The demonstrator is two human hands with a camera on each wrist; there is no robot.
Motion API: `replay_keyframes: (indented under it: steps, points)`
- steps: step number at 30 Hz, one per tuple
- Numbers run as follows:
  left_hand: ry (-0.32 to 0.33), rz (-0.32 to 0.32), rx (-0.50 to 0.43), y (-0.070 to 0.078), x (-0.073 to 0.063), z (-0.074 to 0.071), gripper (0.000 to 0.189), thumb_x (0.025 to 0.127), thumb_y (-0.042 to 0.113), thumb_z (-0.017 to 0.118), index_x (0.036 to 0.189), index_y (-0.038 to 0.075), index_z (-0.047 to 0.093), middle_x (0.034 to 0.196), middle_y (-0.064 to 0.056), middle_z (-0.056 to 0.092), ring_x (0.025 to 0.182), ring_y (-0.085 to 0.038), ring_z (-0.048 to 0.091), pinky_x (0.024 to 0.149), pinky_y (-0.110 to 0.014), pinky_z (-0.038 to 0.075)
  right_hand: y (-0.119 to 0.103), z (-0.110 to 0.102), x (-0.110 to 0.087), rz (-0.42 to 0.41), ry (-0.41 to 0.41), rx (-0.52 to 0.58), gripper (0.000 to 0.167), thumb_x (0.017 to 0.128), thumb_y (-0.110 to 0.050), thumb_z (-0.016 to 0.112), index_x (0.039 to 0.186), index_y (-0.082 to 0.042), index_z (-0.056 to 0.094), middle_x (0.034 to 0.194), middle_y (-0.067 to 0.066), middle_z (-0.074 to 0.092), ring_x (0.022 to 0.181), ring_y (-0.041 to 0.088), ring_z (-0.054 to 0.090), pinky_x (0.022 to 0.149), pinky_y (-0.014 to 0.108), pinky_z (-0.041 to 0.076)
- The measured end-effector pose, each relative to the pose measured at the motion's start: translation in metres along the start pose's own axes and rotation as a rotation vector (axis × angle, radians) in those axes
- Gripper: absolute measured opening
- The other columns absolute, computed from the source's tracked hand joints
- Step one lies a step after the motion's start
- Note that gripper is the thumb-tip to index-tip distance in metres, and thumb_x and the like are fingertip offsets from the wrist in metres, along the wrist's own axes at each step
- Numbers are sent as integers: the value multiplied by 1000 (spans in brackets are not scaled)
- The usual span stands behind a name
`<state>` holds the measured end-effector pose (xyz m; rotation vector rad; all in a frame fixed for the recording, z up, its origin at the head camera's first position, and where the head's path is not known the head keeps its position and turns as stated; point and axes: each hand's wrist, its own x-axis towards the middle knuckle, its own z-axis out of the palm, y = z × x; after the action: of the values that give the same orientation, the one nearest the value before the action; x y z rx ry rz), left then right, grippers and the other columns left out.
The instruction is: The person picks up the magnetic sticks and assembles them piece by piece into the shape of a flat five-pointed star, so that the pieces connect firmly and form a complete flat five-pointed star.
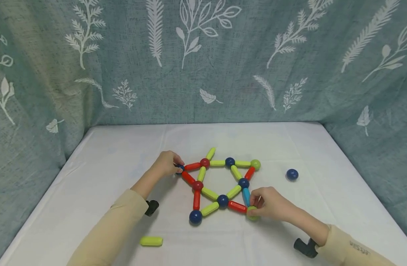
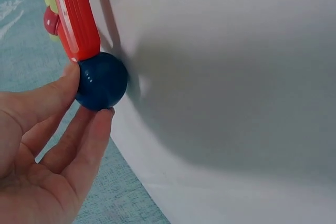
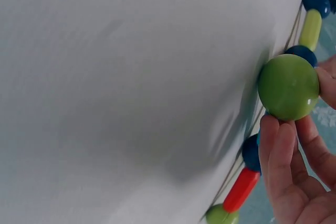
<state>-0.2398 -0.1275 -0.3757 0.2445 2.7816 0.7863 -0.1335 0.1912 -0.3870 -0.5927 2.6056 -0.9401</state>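
Observation:
A flat star-like frame of magnetic rods and balls lies on the table. My left hand [image 1: 167, 163] pinches the dark blue ball [image 2: 102, 81] at the frame's left corner, where two red rods meet; one red rod [image 2: 77, 17] shows large in the left wrist view. At the lower right corner my right hand [image 1: 269, 203] holds the green ball [image 3: 289, 87] between thumb and fingers. A red rod [image 1: 237, 207] and a light blue rod [image 1: 246, 196] run to that ball. From the red ball [image 1: 204, 163] at the top, a yellow-green rod [image 1: 210, 153] sticks out with its far end free.
A loose dark blue ball [image 1: 292, 174] lies right of the frame. One loose yellow-green rod [image 1: 151, 241] rests near the front left. The white table [image 1: 276, 144] ends at a green leaf-patterned curtain [image 1: 236, 103] at the back and sides.

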Motion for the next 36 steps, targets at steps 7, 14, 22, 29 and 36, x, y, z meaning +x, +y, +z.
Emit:
replay_keyframes:
  steps: [7,14,22,29,36]
  points:
    - [-24,34,45,-5,-20,2,14,76,7,73,89,3,69,89,-7,66,83,-22,61,71,-32,51,10,-11,3,77,45,-33,18,71,-17,78,75,-12,61,73,-5,57,69,12,54,58,25,46]
    - [-49,99,80,-7,-46,6,14,71,10,78,79,5,67,76,-1,64,72,-15,59,63,-27,49,19,-26,16,172,88,-40,15,72,-14,77,80,-9,65,81,-1,61,76,15,56,62,28,48]
    - [-64,120,118,4,-71,15,18,68,15,81,72,7,64,63,3,55,60,-11,49,55,-24,42,29,-39,34,192,133,-28,15,75,-11,74,86,-5,67,92,7,64,86,26,60,67,34,51]
    - [-72,149,156,18,-83,21,28,66,17,82,62,9,56,56,2,47,55,-13,42,51,-24,35,33,-46,46,138,180,-4,16,75,-9,74,87,-3,68,96,15,64,85,29,61,66,34,52]
    - [-82,172,139,23,-89,29,32,65,18,83,60,9,53,54,3,47,53,-12,40,51,-23,34,35,-46,58,186,201,-9,15,78,-2,68,94,0,68,103,20,62,93,34,59,74,39,51]
